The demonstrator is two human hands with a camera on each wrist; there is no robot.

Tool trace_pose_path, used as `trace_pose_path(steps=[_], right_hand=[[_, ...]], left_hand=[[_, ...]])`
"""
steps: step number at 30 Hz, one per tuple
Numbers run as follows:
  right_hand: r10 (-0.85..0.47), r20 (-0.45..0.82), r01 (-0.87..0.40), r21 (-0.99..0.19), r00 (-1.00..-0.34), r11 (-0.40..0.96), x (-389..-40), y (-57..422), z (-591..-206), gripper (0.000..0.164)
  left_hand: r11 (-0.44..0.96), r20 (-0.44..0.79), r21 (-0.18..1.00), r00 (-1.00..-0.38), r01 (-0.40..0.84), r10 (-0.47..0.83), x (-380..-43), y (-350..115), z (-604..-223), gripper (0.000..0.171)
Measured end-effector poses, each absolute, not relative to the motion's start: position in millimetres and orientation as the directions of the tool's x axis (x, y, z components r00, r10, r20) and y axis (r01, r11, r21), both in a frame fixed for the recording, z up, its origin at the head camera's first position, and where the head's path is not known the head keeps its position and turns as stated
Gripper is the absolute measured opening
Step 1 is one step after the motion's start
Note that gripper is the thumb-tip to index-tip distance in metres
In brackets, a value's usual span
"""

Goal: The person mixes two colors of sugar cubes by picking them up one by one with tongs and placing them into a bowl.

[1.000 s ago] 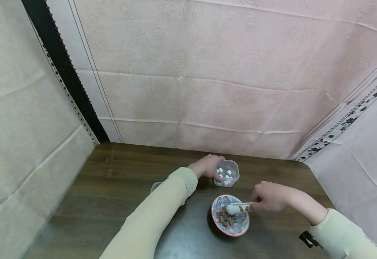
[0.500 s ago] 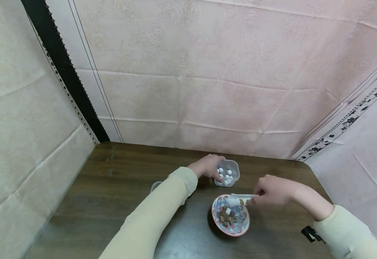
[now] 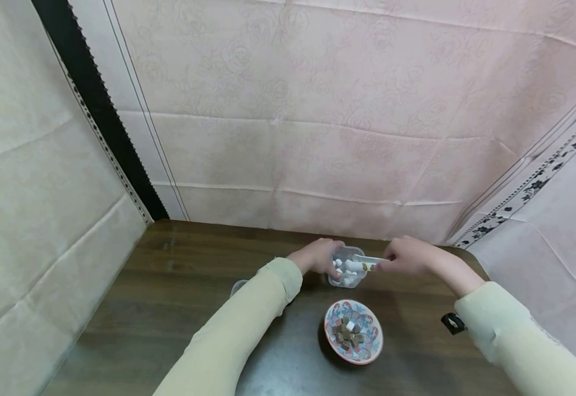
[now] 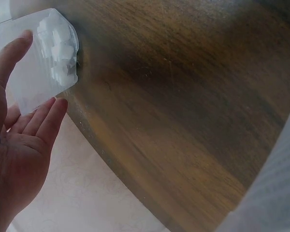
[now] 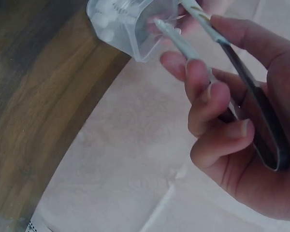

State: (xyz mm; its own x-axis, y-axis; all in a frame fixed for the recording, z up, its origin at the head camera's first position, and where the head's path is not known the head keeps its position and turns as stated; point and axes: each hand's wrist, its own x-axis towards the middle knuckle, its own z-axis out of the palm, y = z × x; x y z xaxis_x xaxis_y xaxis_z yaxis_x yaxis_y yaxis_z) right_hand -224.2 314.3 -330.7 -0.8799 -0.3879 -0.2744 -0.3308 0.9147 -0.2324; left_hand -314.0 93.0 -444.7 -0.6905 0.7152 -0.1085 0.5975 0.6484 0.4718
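My left hand point(image 3: 320, 256) grips a small clear plastic container point(image 3: 347, 282) near the table's back edge, thumb on one side and fingers on the other. Several white pieces point(image 4: 62, 52) lie inside it. In the right wrist view, my right hand point(image 5: 253, 179) holds metal tongs point(image 5: 245, 72) with pale, patterned tips, fingers curled round their arms. Their tips reach over the container's opening in the head view. Nearer to me stands a red-rimmed patterned bowl point(image 3: 379, 344) with several brown cubes point(image 3: 343, 336) and one white cube point(image 3: 350, 325) on top of them.
Another clear plastic item point(image 3: 238, 285) shows partly behind my left sleeve point(image 3: 238, 324). The dark wooden table point(image 3: 169, 308) ends at a pale patterned cloth point(image 3: 278, 165) hung behind it. More cloth hangs at both sides.
My right hand has lifted the tongs off the bowl and carried them back to the container. A white cube now shows in the bowl. The left hand and the container have stayed put.
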Motion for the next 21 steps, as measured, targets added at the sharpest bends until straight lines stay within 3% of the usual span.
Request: trace_pose_path(steps=[5, 14, 21], right_hand=[[-0.350, -0.258, -0.330, -0.119, -0.900, 0.936, -241, 306, -340, 0.050], [-0.275, -0.312, -0.299, 0.032, -0.909, 0.954, -260, 286, -354, 0.032], [-0.283, -0.336, -0.320, 0.061, -0.898, 0.945, -271, 278, -362, 0.029]], left_hand=[[0.652, -0.110, 0.465, -0.692, 0.599, 0.714, -314, 94, -446, 0.089], [0.659, -0.129, 0.488, -0.699, 0.572, 0.703, -313, 93, -446, 0.089], [0.655, -0.115, 0.481, -0.699, 0.583, 0.706, -313, 93, -446, 0.089]])
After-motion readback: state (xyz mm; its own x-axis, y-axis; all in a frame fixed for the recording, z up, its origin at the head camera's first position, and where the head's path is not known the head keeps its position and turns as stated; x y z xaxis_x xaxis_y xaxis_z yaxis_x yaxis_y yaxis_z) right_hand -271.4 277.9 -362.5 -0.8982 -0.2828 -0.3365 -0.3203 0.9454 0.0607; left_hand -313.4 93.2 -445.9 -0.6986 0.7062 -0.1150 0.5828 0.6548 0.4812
